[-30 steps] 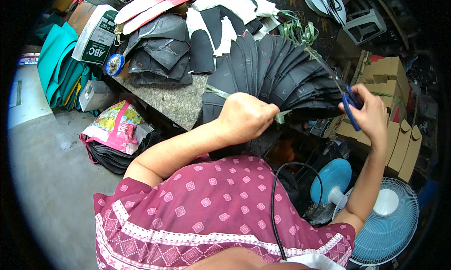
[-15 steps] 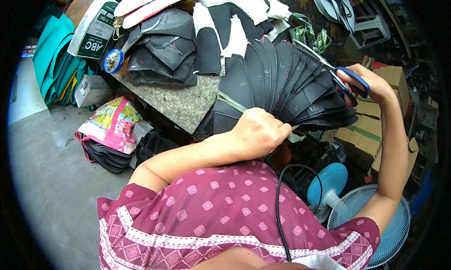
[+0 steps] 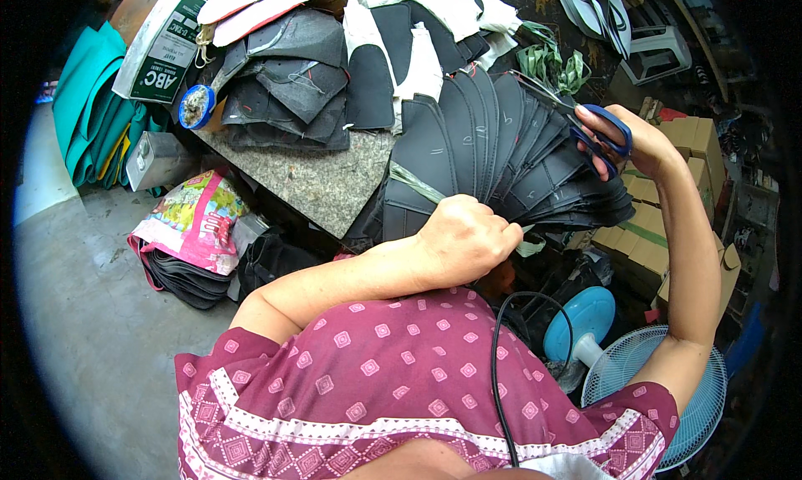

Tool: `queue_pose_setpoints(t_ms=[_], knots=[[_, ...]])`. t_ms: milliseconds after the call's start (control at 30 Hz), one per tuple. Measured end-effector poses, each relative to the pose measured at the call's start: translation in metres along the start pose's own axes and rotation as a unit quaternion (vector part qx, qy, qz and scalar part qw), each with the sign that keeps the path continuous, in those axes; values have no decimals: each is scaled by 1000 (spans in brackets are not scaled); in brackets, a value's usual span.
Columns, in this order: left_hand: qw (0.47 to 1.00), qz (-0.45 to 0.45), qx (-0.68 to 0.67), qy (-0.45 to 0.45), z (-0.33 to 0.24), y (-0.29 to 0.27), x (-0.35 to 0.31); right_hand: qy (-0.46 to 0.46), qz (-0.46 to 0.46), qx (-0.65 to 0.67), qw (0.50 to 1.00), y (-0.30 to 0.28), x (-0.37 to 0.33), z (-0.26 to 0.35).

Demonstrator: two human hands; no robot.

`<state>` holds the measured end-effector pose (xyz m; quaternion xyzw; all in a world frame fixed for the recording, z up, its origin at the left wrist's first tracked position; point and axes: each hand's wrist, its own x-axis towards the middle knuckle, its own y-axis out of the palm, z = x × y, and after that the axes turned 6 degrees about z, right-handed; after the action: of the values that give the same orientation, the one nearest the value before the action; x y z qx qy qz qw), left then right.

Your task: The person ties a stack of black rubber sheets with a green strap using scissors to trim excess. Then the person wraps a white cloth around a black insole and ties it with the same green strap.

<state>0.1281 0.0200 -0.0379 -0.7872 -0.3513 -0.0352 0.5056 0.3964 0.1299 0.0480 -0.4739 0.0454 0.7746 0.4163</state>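
My left hand is closed in a fist on the near edge of a fanned-out stack of black leather-like cut pieces. A green plastic strip runs from under that fist across the pieces. Chalk-like marks show on several of them. In my right hand is a pair of scissors with dark blue handles, fingers through the loops. Its blades point up and left, over the far edge of the fan, close to a bunch of green plastic strips. Whether the blades touch a piece is unclear.
Left of the fan lie stacked dark grey pieces and a speckled board. A blue-rimmed pot and a green-and-white can stand farther left. Cardboard boxes and a fan are on the right.
My right hand has moved slightly left and up with the scissors, bringing the blades farther over the fan's far edge. The left hand keeps its hold in nearly the same place.
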Motion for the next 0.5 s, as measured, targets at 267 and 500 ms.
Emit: queue_pose_setpoints(t_ms=[267, 500], knots=[[1000, -2, -3, 5, -1, 0, -1, -41, -120, -46, 991, 0, 12, -12], [1000, -10, 15, 6, -2, 2, 0, -138, -326, -490, 797, 20, -29, 20]])
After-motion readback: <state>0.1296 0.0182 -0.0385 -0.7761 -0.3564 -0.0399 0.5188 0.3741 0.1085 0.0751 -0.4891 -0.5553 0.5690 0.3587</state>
